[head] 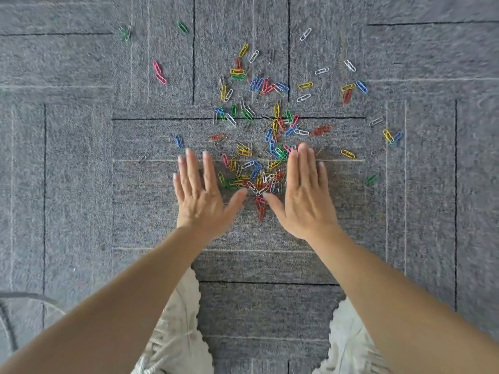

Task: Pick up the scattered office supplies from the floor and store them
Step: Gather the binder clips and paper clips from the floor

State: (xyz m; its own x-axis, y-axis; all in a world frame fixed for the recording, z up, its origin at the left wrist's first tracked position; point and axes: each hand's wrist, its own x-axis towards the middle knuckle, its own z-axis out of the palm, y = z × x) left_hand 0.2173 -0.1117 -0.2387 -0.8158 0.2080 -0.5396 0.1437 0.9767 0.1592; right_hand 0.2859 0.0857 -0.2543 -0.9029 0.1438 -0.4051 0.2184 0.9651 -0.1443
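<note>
Paper clips (253, 168) are lying all over the grey carpet floor (81, 184), in red, blue, green, yellow, pink and white. Most are sitting in a loose pile between the two hands and just past them. Some are lying far out to the sides.

The left hand (199, 195) and the right hand (305, 195) are reaching down flat, one on each side of the pile. Their fingers are straight and spread, holding nothing.

I think the job is only starting. No clip is looking picked up, and no box is showing.

I am counting two hands, two pale shoes (178, 333), and about a hundred clips, too tangled to count for sure.
</note>
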